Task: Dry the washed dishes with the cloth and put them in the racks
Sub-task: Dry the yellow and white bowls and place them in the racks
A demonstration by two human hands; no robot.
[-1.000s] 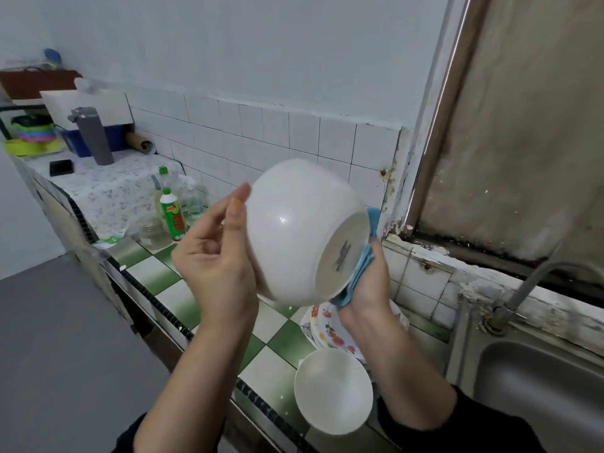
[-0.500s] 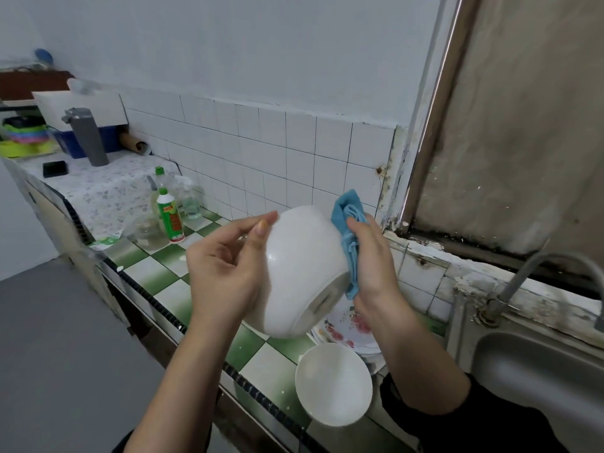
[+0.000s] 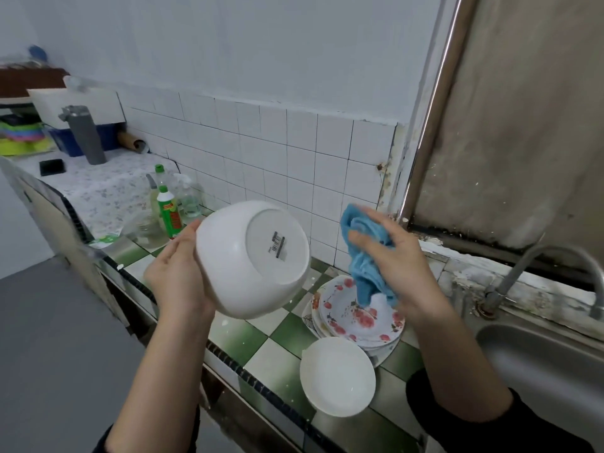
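Head view: left hand [image 3: 176,279] grips a round white ceramic bowl [image 3: 251,256]; right hand [image 3: 398,256] fingers [image 3: 359,238] clutch a crumpled blue cloth [image 3: 367,273]. Stacked floral plates [image 3: 356,317] and a second white bowl [image 3: 338,376] on the bench [image 3: 281,351] likely await drying.

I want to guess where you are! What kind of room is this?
Most likely a home kitchen: there is a metal sink with a tap, and a green-and-white tiled counter holding stacked flowered plates.

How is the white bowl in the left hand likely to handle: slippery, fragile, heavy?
Probably slippery: the bowl looks glossy and rounded, and the left hand grips only one side. Likely fragile: it looks like glazed ceramic. One hand carries it, so hardly heavy.
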